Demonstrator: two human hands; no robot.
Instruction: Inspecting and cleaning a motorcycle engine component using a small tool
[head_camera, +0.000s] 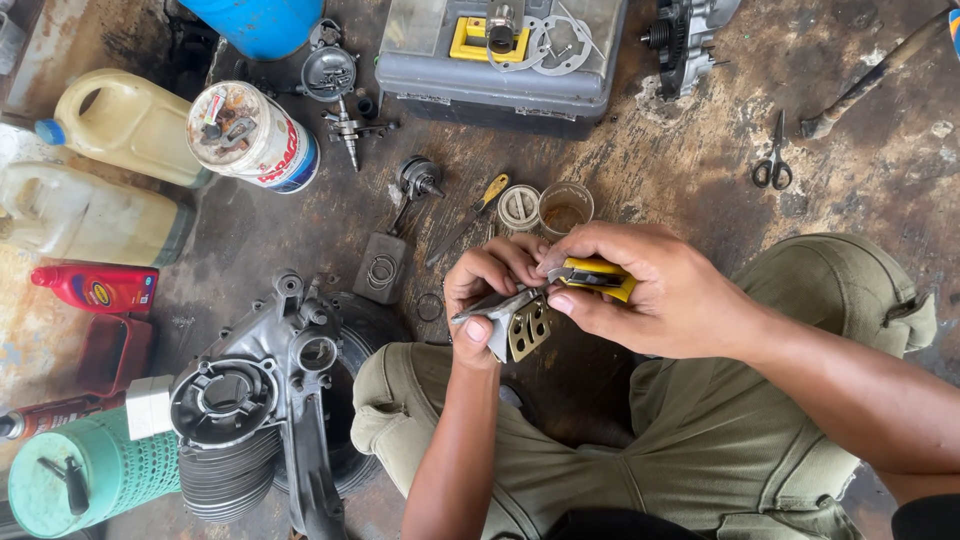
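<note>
the left hand (487, 290) pinches a small wedge-shaped metal reed valve block (517, 325) with brass-coloured perforated plates, over the lap. the right hand (655, 290) grips yellow-handled pliers (590, 275), jaws on it. nearby, a ribbed grey engine casing (270, 400) sits on the stained floor.

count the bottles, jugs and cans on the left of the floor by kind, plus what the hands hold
Pale plastic jugs: 2
Red bottle: 1
White can: 1
Green can: 1
Yellow-handled tool, in right hand: 1
Small metal part, in left hand: 1
Total: 7
</note>
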